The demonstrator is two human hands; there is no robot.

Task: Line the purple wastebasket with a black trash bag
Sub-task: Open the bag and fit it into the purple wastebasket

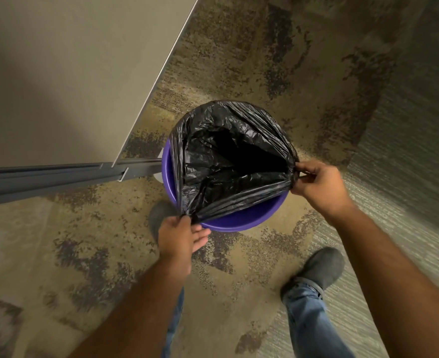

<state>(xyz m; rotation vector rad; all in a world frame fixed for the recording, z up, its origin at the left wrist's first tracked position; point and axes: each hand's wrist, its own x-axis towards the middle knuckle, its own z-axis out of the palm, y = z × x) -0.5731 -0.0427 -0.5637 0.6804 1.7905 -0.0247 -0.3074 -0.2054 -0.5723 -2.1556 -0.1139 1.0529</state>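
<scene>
Lining is about half done, by my reckoning. The purple wastebasket (241, 220) stands on the carpeted floor (239, 60), hard by the corner of a grey partition panel (58, 73), and the black trash bag (228, 156) is already down inside it with its mouth pulled open. Over the far side and the right of the rim the plastic looks folded down outside the bin; I see no purple there. On the near side and the left it is not: a crescent of bare purple rim shows, and the bag's edge runs across the opening in a taut, bunched line between the two hands.

The left hand (179, 236) pinches the bag's edge between thumb and fingertips just off the near rim, the other fingers loose beneath. The right hand (319, 184) is closed on a gathered bit of the edge at the right side of the rim.

What is left, I would judge, is to stretch that slack edge outward and down over the near and left rim, then perhaps press the bag deeper. The plastic looks thin, so a hard tug might tear it or pull the far side off.
</scene>
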